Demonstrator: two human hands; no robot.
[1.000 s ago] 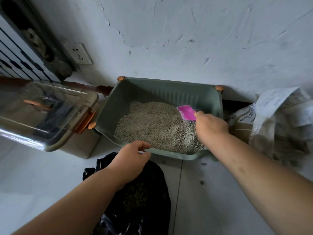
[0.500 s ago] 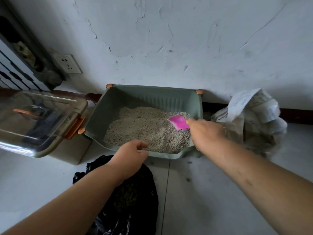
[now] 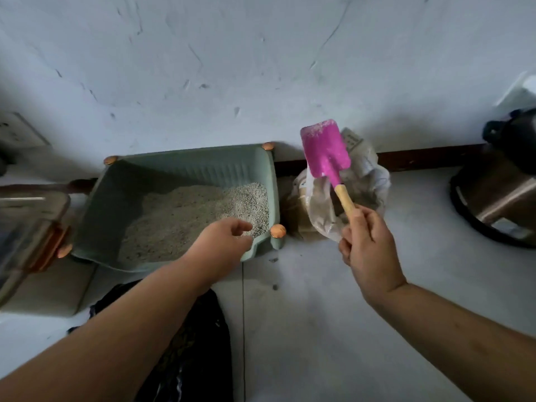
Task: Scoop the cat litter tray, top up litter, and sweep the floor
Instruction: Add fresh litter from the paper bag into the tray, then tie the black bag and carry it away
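The right hand point(image 3: 368, 242) is clenched round the wooden handle of the pink scoop point(image 3: 326, 149). The blade is raised, its long axis running up and slightly left from the fist. The scoop stands in front of the litter bag point(image 3: 374, 181), which lies just beyond that hand, right of the green litter tray point(image 3: 188, 166). The left hand point(image 3: 223, 242) hovers over the tray's near right corner, fingers loosely curled; whether it pinches anything cannot be told. Judgement: topping up falls to the right hand, which is nearer the bag.
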